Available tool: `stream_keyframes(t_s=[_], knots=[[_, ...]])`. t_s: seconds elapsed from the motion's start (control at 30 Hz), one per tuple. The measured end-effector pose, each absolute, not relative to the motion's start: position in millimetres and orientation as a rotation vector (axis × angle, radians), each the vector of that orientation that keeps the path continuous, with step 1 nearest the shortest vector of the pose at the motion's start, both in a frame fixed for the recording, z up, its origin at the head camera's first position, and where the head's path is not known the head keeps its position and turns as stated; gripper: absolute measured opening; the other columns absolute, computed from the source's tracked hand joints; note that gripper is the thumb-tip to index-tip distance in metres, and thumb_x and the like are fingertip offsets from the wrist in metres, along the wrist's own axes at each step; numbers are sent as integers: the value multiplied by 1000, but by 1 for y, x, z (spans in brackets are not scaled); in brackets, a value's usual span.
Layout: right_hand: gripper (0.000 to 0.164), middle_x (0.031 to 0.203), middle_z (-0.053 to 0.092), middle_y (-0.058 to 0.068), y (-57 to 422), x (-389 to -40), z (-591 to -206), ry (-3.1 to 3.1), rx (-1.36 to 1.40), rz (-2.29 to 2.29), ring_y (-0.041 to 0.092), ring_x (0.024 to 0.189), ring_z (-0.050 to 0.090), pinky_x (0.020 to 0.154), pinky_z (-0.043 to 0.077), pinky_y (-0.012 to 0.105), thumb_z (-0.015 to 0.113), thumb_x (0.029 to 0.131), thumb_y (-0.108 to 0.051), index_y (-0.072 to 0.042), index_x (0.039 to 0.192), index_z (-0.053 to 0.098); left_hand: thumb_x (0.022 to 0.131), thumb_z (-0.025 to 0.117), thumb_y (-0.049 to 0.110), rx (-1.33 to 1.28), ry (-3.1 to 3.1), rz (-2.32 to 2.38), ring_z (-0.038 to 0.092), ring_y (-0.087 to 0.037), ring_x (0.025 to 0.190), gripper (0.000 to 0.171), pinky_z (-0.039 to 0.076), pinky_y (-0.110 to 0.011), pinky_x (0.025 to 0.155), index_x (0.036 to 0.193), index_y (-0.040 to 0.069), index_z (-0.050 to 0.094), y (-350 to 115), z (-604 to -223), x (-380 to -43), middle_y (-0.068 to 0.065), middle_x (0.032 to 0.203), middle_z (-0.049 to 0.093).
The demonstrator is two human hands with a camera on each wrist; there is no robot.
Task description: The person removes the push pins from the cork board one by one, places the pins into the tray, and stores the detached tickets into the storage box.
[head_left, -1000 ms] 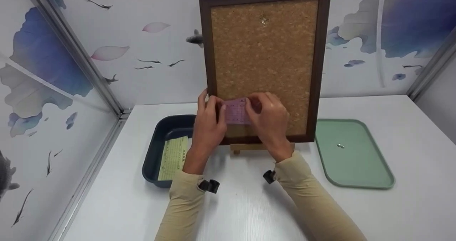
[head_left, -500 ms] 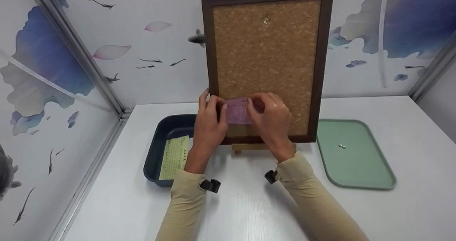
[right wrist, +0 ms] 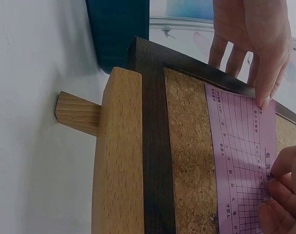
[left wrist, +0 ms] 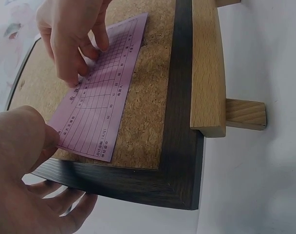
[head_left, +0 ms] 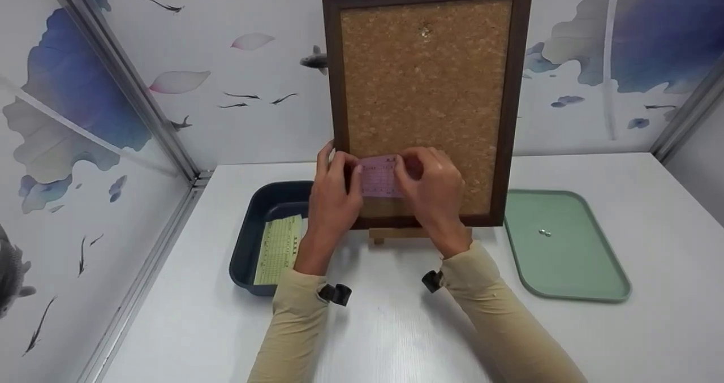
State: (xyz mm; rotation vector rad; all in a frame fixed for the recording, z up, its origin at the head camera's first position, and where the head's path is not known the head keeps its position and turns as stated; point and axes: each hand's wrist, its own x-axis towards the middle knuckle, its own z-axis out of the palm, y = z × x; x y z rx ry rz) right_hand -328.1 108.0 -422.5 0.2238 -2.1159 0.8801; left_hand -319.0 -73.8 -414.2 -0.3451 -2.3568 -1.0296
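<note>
A pink receipt slip [head_left: 378, 179], printed with a grid, lies across the lower left of a dark-framed cork board [head_left: 424, 100]. My left hand [head_left: 334, 199] pinches the slip's upper left corner, with its other fingers behind the frame's left edge, as the left wrist view shows. Thumb and curled fingers of my right hand [head_left: 435, 185] come together at the slip's top edge, over the printed heading; anything small between those fingertips is hidden. In the right wrist view the slip [right wrist: 240, 146] lies close against the cork, its lower edge parallel to the frame.
Shiny pins [head_left: 425, 31] cluster high on the cork. A wooden easel ledge [head_left: 396, 234] supports the board. Left stands a dark blue bin [head_left: 242, 253] with yellow printed slips [head_left: 278, 253]. To the right, a green tray [head_left: 565, 264] bears small clear pins [head_left: 544, 233].
The head view has shifted slightly, so everything sits a little farther right in it. Both hands stay at the slip, with almost no movement relative to the board.
</note>
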Motion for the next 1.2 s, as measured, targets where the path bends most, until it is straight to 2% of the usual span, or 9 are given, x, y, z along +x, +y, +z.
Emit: stream_keyframes(t_s=[0.17, 0.73, 1.2], knots=[[18, 98, 78, 6, 108, -328, -422, -2113, 221, 892, 20, 86, 72, 76, 62, 37, 76, 102, -28, -10, 104, 80, 112, 60, 20, -341, -2371, -1040, 71, -32, 117, 15, 61, -46, 93, 114, 7, 67, -73, -414, -319, -20, 167, 41], [17, 95, 79, 6, 108, -326, -421, -2103, 229, 896, 21, 82, 72, 74, 61, 38, 76, 101, -26, -10, 103, 81, 112, 60, 22, -320, -2379, -1019, 69, -34, 129, 16, 61, -47, 101, 116, 7, 67, -73, -417, -320, -19, 165, 44], [17, 93, 79, 6, 110, -326, -421, -2103, 248, 918, 19, 81, 72, 75, 60, 37, 74, 102, -26, -10, 103, 79, 114, 57, 23, -276, -2422, -1045, 66, -32, 133, 17, 59, -47, 106, 119, 9, 66, -72, -415, -319, -16, 167, 43]])
